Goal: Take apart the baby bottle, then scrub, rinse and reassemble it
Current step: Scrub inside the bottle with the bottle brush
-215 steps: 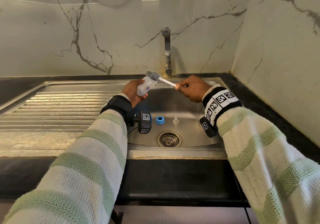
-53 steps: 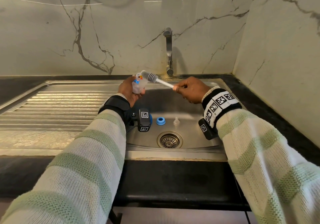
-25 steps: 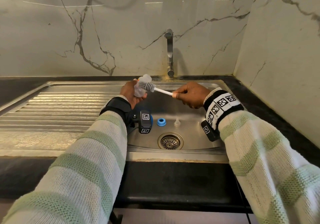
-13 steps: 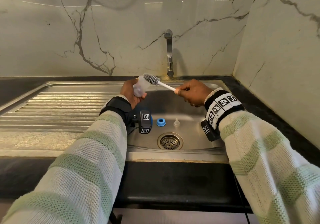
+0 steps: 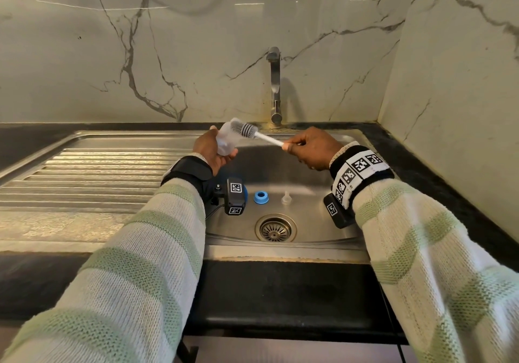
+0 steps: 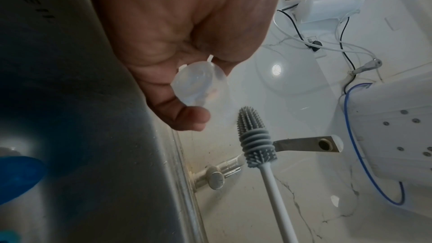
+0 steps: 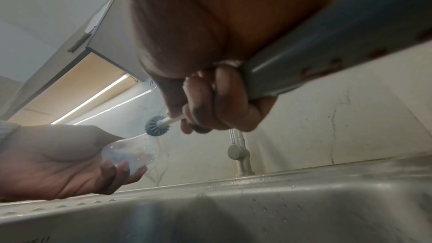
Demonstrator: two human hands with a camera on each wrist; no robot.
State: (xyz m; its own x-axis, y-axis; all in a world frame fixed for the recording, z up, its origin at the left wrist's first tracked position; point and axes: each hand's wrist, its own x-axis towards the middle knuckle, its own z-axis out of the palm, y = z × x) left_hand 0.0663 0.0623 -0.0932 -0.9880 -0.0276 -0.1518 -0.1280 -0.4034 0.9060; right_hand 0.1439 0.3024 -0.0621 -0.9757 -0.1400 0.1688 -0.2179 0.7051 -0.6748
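My left hand [image 5: 209, 150] grips the clear bottle body [image 5: 226, 140] above the sink's left rim, its mouth tilted up and right. My right hand [image 5: 310, 147] pinches the white handle of the bottle brush [image 5: 266, 138]. The grey bristle head [image 5: 245, 129] lies against the bottle's mouth; in the left wrist view the brush head [image 6: 254, 136] sits just outside the bottle [image 6: 201, 84]. The blue screw ring [image 5: 261, 197] and clear teat [image 5: 286, 197] lie on the sink floor. A blue cap [image 5: 245, 192] is half hidden behind the left wrist camera.
The steel sink [image 5: 309, 239] has a drain [image 5: 275, 227] at its middle and a ribbed drainboard [image 5: 92, 177] to the left. A tap [image 5: 274, 87] stands behind the basin, no water running. Marble walls close the back and right; a black counter [image 5: 438, 182] edges the sink.
The brush head has kept shifting at the bottle's mouth, lower a second ago, now up against the rim. The bottle has tilted slightly; both hands stay over the sink's back edge.
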